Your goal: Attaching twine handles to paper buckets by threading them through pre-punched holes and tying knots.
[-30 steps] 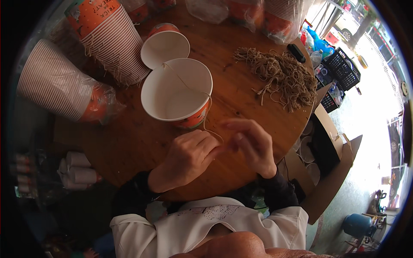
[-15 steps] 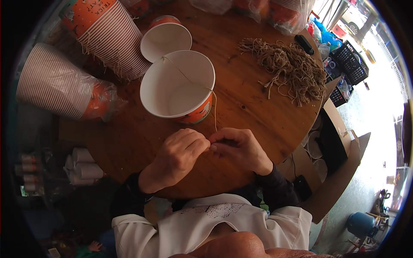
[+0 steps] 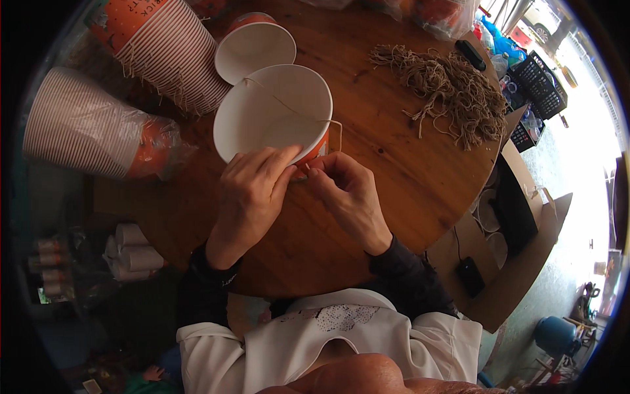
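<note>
A large white-lined paper bucket (image 3: pixel 262 121) with an orange printed outside stands on the round wooden table (image 3: pixel 394 197), its mouth tilted toward me. Fingers of my left hand (image 3: pixel 248 190) grip its near rim, the tips reaching inside. A thin tan string (image 3: pixel 340 134) crosses the inside, comes out through the right wall and hangs down there. Close against the bucket's outer side, my right hand (image 3: pixel 351 197) pinches the string, and a short pale end sticks up between thumb and forefinger.
Behind stands a smaller-looking paper bucket (image 3: pixel 256 56). Nested stacks of buckets, one stack (image 3: pixel 174 56) with strings and one in plastic wrap (image 3: pixel 85 125), lie at the left. A heap of tan strings (image 3: pixel 453 92) and a black object (image 3: pixel 470 55) lie far right. An open cardboard box (image 3: pixel 525 262) stands beside the table.
Both hands have moved up from the table's near part to the bucket. My left hand has taken its rim; my right hand has brought the string end to its outer side.
</note>
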Available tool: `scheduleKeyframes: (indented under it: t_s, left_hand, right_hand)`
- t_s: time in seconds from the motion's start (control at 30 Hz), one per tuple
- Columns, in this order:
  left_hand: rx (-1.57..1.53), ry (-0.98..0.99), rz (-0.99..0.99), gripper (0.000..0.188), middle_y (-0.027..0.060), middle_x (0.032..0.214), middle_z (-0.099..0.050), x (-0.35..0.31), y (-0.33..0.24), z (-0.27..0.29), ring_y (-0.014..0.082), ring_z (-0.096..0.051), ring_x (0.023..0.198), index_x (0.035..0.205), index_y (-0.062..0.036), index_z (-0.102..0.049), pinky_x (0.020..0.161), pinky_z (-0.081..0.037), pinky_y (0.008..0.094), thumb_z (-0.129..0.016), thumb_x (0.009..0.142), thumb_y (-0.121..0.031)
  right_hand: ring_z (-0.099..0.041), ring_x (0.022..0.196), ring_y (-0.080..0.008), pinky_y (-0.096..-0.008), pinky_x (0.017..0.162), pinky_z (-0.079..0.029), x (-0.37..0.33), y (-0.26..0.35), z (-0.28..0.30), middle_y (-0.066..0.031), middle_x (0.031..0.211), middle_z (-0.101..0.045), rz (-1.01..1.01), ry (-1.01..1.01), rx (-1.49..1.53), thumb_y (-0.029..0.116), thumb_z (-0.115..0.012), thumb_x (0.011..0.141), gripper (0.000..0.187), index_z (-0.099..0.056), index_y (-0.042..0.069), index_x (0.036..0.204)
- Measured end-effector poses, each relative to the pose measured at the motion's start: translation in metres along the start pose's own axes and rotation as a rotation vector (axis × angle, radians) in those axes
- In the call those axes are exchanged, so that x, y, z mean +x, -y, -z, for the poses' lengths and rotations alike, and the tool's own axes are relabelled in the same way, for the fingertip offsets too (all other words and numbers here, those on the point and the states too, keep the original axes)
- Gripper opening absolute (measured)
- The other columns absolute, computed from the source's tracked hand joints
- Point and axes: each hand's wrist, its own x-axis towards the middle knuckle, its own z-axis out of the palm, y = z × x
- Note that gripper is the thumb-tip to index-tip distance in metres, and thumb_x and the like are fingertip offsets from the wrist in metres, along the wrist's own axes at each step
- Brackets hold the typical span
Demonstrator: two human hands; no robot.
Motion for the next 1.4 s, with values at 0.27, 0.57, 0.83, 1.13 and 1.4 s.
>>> scheduleKeyframes:
  t_s: [0.27, 0.57, 0.83, 1.13, 1.4]
  left_hand:
    - [0.012, -0.038, -0.074, 0.032, 0.0072, 0.083, -0.061, 0.001, 0.002, -0.004, 0.026, -0.062, 0.077, 0.112, -0.0067, -0.062, 0.069, -0.048, 0.0388, -0.068, 0.081, -0.003]
    - [0.014, -0.026, -0.068, 0.033, 0.007, 0.083, -0.061, 0.0, 0.001, -0.002, 0.0261, -0.063, 0.078, 0.112, -0.0064, -0.062, 0.069, -0.049, 0.0386, -0.067, 0.08, 0.001]
    - [-0.233, 0.182, -0.009, 0.024, 0.0128, 0.087, -0.062, 0.016, -0.002, 0.02, 0.031, -0.063, 0.077, 0.108, -0.0002, -0.061, 0.068, -0.051, 0.0389, -0.061, 0.084, 0.0]
    - [-0.634, 0.636, 0.236, 0.012, 0.0124, 0.078, -0.069, 0.05, 0.033, 0.022, 0.0174, -0.068, 0.071, 0.095, 0.0013, -0.067, 0.064, -0.052, 0.0302, -0.061, 0.088, -0.006]
    - [-0.532, 0.33, 0.097, 0.005, 0.0106, 0.081, -0.066, 0.042, 0.028, 0.022, 0.017, -0.065, 0.071, 0.087, 0.0014, -0.064, 0.064, -0.052, 0.0291, -0.062, 0.084, -0.002]
  right_hand:
    - [-0.049, 0.063, -0.001, -0.0184, 0.054, -0.04, 0.007, -0.006, 0.002, 0.0027, 0.078, -0.061, -0.005, 0.04, 0.004, 0.014, -0.06, 0.095, 0.016, -0.062, -0.001, 0.095]
    - [-0.057, 0.071, -0.0045, -0.0225, 0.062, -0.047, 0.01, 0.002, -0.004, -0.0031, 0.076, -0.065, -0.016, 0.03, 0.027, 0.012, -0.061, 0.092, 0.017, -0.062, -0.005, 0.088]
    - [-0.059, 0.069, -0.0057, -0.0228, 0.059, -0.048, 0.009, 0.007, -0.006, -0.0051, 0.077, -0.067, -0.008, -0.007, -0.002, 0.013, -0.061, 0.094, 0.019, -0.062, -0.006, 0.093]
    - [-0.06, 0.061, -0.0071, -0.022, 0.053, -0.047, 0.006, 0.021, -0.005, -0.0053, 0.075, -0.067, -0.093, 0.012, -0.042, 0.014, -0.061, 0.094, 0.02, -0.062, -0.006, 0.094]
    - [-0.062, 0.064, -0.0133, -0.0268, 0.056, -0.049, 0.012, 0.026, 0.015, -0.007, 0.076, -0.066, 0.01, 0.069, -0.276, 0.011, -0.064, 0.09, 0.015, -0.062, -0.002, 0.097]
